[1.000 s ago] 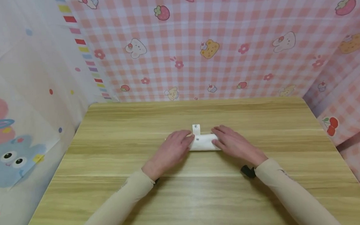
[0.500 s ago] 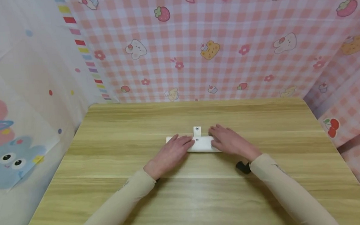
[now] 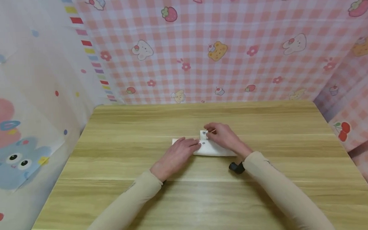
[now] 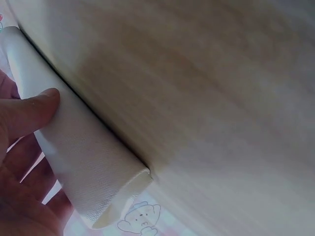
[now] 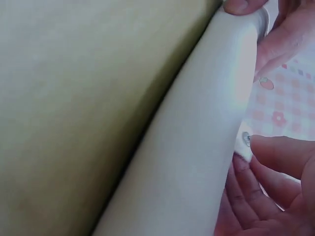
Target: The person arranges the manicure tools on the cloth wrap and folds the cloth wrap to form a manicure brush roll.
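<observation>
A white rolled-up piece of smooth material (image 3: 215, 150) lies crosswise on the wooden table. From its far side sticks up a short white strap (image 3: 202, 136) with a metal snap (image 5: 247, 139); a second snap shows on the roll in the head view. My left hand (image 3: 176, 155) holds the left part of the roll, its thumb (image 4: 42, 109) on the near side and its fingers over the far side. At the strap, my right hand (image 3: 225, 138) pinches the tab between thumb and fingers. The roll's open left end shows layered edges in the left wrist view.
The wooden table (image 3: 138, 206) reaches back to a pink checked cloth (image 3: 186, 36) with cartoon prints. A white printed cloth (image 3: 37, 80) hangs at the left. A black camera mount (image 3: 236, 167) sits under the right wrist.
My right hand has left the right end of the roll and moved left to the strap, which it now pinches. My left hand stays on the roll's left part.
</observation>
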`<action>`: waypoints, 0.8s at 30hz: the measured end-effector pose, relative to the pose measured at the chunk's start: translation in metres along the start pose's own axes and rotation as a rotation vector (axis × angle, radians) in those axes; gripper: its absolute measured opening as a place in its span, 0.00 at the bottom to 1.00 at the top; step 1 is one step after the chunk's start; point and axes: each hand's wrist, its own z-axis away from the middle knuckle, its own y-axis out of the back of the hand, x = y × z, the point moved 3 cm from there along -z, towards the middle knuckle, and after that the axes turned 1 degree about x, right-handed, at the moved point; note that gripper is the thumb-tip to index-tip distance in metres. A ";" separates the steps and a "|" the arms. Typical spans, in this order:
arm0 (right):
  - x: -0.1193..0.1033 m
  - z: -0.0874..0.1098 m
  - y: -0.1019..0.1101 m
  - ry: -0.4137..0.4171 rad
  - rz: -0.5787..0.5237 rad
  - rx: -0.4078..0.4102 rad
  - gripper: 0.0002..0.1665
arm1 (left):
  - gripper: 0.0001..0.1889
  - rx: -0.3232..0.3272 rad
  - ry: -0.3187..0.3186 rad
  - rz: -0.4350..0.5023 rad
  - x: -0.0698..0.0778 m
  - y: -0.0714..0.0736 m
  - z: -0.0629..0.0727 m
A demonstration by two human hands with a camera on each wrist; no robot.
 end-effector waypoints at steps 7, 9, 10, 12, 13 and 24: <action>-0.002 0.007 -0.003 0.119 0.079 0.062 0.11 | 0.18 0.005 -0.002 0.001 -0.002 0.001 -0.003; -0.004 0.010 -0.004 0.167 0.133 0.074 0.10 | 0.19 -0.002 0.002 0.007 -0.002 0.001 -0.003; -0.005 0.011 -0.004 0.187 0.161 0.078 0.09 | 0.19 -0.005 0.005 0.011 -0.002 0.001 -0.004; -0.006 0.014 -0.006 0.228 0.211 0.081 0.09 | 0.19 -0.006 0.009 0.020 -0.002 0.002 -0.004; -0.006 0.015 -0.007 0.244 0.231 0.083 0.09 | 0.19 -0.007 0.012 0.025 -0.003 0.002 -0.004; -0.005 0.023 -0.010 0.348 0.238 0.106 0.08 | 0.15 0.112 0.053 0.210 -0.006 0.002 -0.005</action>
